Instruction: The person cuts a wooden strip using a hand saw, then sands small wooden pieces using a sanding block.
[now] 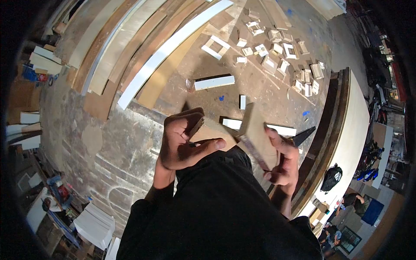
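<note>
In front of my body, my left hand [184, 143] is closed around one end of a pale wooden board [214, 132], its thumb laid along the near side. My right hand [284, 158] grips a thicker wooden block [258, 136], tilted, with fingers at its right side. The board's far end meets or passes behind this block; I cannot tell whether they are joined. Just beyond the hands lie white-faced strips, one a longer strip [214, 82] and another a short piece [242, 102].
Several small wooden blocks and frames [277, 50] are scattered on the floor ahead. Long boards [173, 50] lie at the upper left. A large pale panel stack [346, 125] stands on the right. A black bag [333, 177] rests on it. Other people are at the lower right and lower left.
</note>
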{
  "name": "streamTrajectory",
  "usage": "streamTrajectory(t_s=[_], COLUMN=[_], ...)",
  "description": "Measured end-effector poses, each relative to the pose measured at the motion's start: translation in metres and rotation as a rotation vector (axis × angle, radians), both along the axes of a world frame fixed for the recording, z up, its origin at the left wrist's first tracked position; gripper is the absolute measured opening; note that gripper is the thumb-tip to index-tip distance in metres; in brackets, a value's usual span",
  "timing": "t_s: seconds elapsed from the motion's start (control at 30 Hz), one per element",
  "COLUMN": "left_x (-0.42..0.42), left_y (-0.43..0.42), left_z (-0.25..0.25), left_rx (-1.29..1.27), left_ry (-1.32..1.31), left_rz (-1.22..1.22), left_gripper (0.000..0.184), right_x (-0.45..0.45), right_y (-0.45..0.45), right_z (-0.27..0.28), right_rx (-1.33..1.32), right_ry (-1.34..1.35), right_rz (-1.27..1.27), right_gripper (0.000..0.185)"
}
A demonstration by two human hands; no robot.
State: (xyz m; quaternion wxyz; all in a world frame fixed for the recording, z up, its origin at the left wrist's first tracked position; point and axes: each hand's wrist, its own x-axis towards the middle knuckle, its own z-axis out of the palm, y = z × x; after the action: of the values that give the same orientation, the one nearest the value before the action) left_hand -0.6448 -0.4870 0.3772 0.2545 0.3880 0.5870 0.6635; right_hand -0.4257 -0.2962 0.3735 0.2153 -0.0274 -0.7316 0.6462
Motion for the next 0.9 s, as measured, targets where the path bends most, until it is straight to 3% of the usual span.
streamTrajectory(t_s=[0.07, 0.13, 0.17, 0.27, 0.33, 0.37, 0.4, 0.47, 0.5, 0.7, 0.8, 0.9], left_x=[0.009, 0.019, 0.02, 0.015, 0.009, 0.008, 0.006, 0.005, 0.005, 0.007, 0.008, 0.007], left_y=[0.006, 0.015, 0.012, 0.012, 0.005, 0.003, 0.002, 0.006, 0.008, 0.01, 0.012, 0.011], left_z=[-0.001, 0.001, 0.005, 0.009, 0.012, 0.013, 0.014, 0.018, 0.017, 0.016, 0.0, -0.006], left_rx=[0.0, 0.035, -0.062, 0.001, -0.022, -0.049, -0.075, -0.117, -0.109, -0.213, -0.024, 0.026], left_ry=[0.087, 0.189, 0.174, 0.233, 0.244, 0.266, 0.292, 0.34, 0.367, 0.418, 0.443, 0.204], left_rz=[-0.045, -0.092, -0.138, -0.087, -0.054, -0.027, -0.002, 0.02, 0.037, 0.051, 0.03, -0.178], left_gripper=[0.029, 0.032, 0.031, 0.03, 0.029, 0.028, 0.028, 0.026, 0.024, 0.017, 0.018, 0.026], right_x=[-0.015, -0.024, -0.022, -0.006, 0.001, 0.01, 0.012, 0.021, 0.02, 0.022, 0.019, 0.019], right_y=[-0.006, -0.008, -0.006, 0.013, 0.02, 0.021, 0.021, 0.021, 0.023, 0.0, -0.008, -0.014], right_z=[0.021, 0.006, 0.006, -0.002, -0.01, -0.009, -0.014, -0.031, -0.029, -0.01, -0.003, -0.008], right_rx=[0.239, 0.024, 0.021, -0.038, -0.101, -0.211, -0.213, -0.172, -0.162, -0.204, -0.147, -0.155], right_ry=[-0.251, -0.217, -0.221, -0.321, -0.444, -0.669, -0.671, -0.249, -0.208, -0.108, -0.122, -0.149], right_rz=[0.057, 0.068, 0.069, 0.197, 0.179, 0.111, 0.119, 0.071, 0.08, 0.008, -0.006, -0.061], right_gripper=[0.088, 0.087, 0.087, 0.083, 0.079, 0.074, 0.074, 0.071, 0.073, 0.087, 0.087, 0.089])
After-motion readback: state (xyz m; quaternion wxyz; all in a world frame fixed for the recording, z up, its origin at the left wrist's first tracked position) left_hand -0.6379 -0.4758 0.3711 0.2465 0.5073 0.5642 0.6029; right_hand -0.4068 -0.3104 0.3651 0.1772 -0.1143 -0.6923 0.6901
